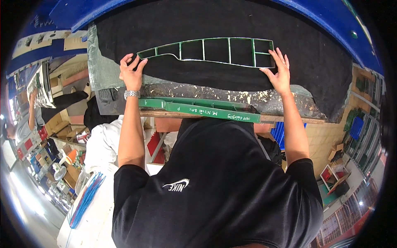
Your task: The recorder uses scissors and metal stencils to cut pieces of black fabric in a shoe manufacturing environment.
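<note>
A long, curved cutting die (229, 50) with green walls, bright edges and several crossbars lies on a sheet of black material (186, 21). My left hand (131, 75), with a metal watch on its wrist, pinches the die's narrow left tip between thumb and fingers. At the wide right end, my right hand (281, 76) grips the die, fingers over the end wall and thumb at the near corner. A second green cutting die (198, 109), marked with white writing, lies along the near edge of the bench, closer to my body.
The worn, paint-flecked bench edge (244, 96) shows below the black sheet. A blue machine frame (331, 31) arches over the far side. Translucent sheeting (103, 68) sticks out at left. White cloth (103, 144) and blue cords (87, 200) are at lower left. Another person's hand (33, 96) is at far left.
</note>
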`<state>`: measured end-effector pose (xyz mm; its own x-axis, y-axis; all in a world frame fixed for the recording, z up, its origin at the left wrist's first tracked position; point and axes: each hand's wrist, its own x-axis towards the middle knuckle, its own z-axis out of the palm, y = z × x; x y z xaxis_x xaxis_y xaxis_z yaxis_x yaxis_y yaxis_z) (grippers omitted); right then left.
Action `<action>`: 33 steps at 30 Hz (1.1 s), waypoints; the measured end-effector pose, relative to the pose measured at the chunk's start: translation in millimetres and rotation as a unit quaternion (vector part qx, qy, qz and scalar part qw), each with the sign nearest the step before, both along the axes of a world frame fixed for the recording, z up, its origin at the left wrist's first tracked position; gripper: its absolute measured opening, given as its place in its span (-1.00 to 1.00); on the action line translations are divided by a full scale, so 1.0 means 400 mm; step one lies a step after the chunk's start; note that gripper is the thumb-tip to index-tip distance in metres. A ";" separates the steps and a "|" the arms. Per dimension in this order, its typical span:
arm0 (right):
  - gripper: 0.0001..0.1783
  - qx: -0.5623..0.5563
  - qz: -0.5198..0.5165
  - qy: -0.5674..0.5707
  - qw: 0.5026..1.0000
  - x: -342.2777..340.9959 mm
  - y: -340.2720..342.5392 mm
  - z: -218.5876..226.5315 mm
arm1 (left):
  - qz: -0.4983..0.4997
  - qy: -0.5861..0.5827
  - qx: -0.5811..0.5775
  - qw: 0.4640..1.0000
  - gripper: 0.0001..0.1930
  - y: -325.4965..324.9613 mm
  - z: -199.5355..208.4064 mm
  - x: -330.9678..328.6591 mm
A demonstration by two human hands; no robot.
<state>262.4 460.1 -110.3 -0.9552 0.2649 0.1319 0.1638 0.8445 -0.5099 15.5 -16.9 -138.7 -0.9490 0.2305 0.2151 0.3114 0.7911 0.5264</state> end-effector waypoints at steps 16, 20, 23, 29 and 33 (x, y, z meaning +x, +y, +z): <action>-0.27 -0.037 0.001 0.026 0.999 0.007 0.000 0.030 | -0.273 -0.169 -0.040 0.946 -0.64 0.146 0.268 0.169; -0.32 -0.156 -0.040 0.075 0.984 0.007 0.008 0.018 | -0.442 -0.428 -0.016 0.788 -0.60 0.245 0.283 0.279; -0.36 -0.214 -0.075 0.106 0.968 0.020 0.003 0.010 | -0.502 -0.378 -0.057 0.776 -0.72 0.263 0.236 0.311; -0.66 -0.310 -0.194 0.165 0.916 0.072 -0.047 0.025 | -0.493 -0.417 -0.016 0.764 -0.81 0.267 0.263 0.296; -0.72 -0.374 -0.234 0.200 0.875 0.120 -0.085 0.034 | -0.459 -0.388 0.119 0.791 -0.83 0.293 0.410 0.256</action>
